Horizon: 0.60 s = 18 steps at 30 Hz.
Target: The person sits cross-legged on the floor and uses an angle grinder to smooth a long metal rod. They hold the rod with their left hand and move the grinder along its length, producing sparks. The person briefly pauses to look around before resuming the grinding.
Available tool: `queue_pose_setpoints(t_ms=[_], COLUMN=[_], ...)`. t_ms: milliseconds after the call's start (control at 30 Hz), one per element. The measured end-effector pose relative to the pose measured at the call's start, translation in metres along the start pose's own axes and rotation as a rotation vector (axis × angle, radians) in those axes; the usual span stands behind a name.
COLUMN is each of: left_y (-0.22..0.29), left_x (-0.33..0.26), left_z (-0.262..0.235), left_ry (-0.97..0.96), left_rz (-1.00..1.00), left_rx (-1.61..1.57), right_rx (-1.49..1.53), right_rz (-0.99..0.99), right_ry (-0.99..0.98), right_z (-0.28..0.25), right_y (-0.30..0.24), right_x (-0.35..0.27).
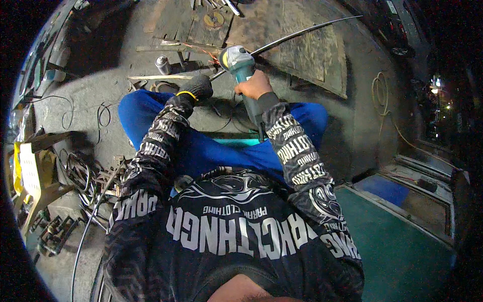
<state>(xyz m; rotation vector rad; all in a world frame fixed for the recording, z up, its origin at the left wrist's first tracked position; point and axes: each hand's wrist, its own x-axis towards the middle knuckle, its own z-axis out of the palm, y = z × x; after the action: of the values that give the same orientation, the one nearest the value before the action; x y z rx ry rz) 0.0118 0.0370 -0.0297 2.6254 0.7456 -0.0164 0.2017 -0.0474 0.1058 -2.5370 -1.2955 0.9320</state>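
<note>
Bare right hand [255, 84] wraps green grinder [242, 70], probably for firm control; gloved left hand [200, 87] closes on long metal rod [274, 44], seemingly to steady it at yellow disc [223, 59]. Sparks [205, 52] fly leftward, away from torso [231, 201]. Both forearms [170, 123] stretch forward over blue trousers [241, 157]; grinder lies across rod, beyond knees' bend.
</note>
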Motion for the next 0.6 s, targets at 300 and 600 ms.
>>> queue_pose_setpoints(t_ms=[300,600], left_y=[-0.006,-0.006], left_x=[0.011,0.014], left_z=[-0.002,0.003], left_ry=[-0.180,-0.137], left_rz=[-0.081,-0.152], left_rx=[-0.020,-0.101], right_rx=[-0.018,0.015], right_rz=[-0.019,0.015], right_ry=[0.021,0.035], right_z=[-0.004,-0.014], right_y=[-0.007,0.006], right_x=[-0.011,-0.005])
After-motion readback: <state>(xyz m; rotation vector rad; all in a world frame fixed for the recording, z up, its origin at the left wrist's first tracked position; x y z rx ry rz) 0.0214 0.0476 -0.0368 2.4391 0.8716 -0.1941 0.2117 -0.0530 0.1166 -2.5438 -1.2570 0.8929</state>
